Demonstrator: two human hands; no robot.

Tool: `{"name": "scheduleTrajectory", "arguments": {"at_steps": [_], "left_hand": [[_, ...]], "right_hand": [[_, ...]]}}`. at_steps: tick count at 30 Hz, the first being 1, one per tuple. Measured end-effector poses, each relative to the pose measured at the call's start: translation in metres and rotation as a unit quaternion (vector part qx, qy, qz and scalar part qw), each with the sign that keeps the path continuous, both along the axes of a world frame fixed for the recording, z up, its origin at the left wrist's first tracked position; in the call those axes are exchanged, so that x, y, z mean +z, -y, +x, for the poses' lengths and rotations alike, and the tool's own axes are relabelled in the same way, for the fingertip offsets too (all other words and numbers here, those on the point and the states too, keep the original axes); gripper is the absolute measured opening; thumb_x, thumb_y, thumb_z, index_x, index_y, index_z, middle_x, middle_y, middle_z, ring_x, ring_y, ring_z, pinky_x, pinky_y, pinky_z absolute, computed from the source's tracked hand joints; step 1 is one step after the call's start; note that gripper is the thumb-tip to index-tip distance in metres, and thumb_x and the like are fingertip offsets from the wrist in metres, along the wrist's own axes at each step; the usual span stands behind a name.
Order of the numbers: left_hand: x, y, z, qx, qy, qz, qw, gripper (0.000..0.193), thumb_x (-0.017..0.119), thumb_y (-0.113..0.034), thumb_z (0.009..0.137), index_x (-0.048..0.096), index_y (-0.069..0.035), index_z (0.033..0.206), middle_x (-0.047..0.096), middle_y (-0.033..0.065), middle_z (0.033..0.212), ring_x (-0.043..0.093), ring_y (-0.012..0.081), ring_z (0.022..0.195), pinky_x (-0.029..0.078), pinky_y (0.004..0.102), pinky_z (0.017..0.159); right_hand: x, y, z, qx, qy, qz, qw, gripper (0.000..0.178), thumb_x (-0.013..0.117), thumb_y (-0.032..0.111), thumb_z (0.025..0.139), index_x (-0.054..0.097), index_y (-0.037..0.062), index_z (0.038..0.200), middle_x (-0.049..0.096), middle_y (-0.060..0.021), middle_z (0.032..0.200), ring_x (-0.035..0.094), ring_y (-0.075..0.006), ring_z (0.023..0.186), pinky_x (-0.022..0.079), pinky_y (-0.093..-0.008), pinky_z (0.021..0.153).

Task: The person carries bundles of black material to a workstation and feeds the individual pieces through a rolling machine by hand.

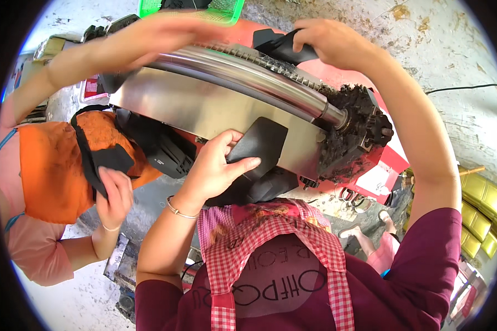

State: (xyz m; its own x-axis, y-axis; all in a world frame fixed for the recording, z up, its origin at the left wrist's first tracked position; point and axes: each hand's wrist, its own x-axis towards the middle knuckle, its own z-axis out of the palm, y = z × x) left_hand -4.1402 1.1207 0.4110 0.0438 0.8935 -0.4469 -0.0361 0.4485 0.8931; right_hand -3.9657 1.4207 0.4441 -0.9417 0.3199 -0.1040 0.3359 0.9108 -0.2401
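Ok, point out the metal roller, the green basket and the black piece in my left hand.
Metal roller (254,73), head view: shiny middle.
Green basket (239,10), head view: right rim.
Black piece (264,142), head view: broad face.

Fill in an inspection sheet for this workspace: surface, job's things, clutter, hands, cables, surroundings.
Surface: silver metal plate beside a shiny steel roller; dark grime at the roller's right end.
Job's things: flat black angular sheet; thin black piece.
Clutter: black pieces beside the red-checked cloth apron.
Hands: left hand holds the sheet; right hand grips the thin piece.
Cables: thin black cable, right.
Surroundings: co-worker's bare hand holding black material; gold quilted panels; green plastic basket.
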Motion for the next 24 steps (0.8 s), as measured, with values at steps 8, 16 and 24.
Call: {"name": "scheduleTrajectory", "arguments": {"at_steps": [8, 16, 24], "left_hand": [[-0.007, -0.037, 0.009, 0.018, -0.295, 0.067, 0.953, 0.062, 0.095, -0.021, 0.07, 0.058, 0.006, 0.111, 0.065, 0.0134, 0.094, 0.06, 0.0154, 0.09, 0.051, 0.0319, 0.081], [-0.033, 0.054, -0.001, -0.068, -0.294, 0.011, 0.953, 0.044, 0.095, -0.019, 0.067, 0.067, -0.006, 0.099, 0.069, 0.0073, 0.076, 0.072, 0.0188, 0.074, 0.056, 0.035, 0.066], [-0.103, 0.085, 0.003, -0.121, -0.37, 0.165, 0.906, 0.035, 0.089, -0.025, 0.067, 0.074, -0.011, 0.095, 0.072, 0.0074, 0.093, 0.068, 0.0282, 0.092, 0.054, 0.0432, 0.084]], "right_hand": [[-0.033, 0.0, -0.004, 0.104, 0.038, -0.195, 0.974, 0.03, 0.069, 0.03, 0.088, 0.077, 0.0048, 0.103, 0.07, -0.0103, 0.107, 0.067, -0.0278, 0.1, 0.052, -0.039, 0.092], [0.011, -0.023, 0.004, -0.165, -0.036, -0.526, 0.834, 0.012, 0.075, 0.013, 0.091, 0.071, 0.0036, 0.099, 0.071, -0.0001, 0.089, 0.065, -0.013, 0.082, 0.053, -0.0305, 0.077], [0.102, -0.047, 0.017, -0.095, -0.157, -0.46, 0.869, 0.017, 0.075, 0.01, 0.093, 0.07, 0.0001, 0.106, 0.07, 0.0004, 0.091, 0.064, -0.0081, 0.084, 0.053, -0.0247, 0.079]]}}
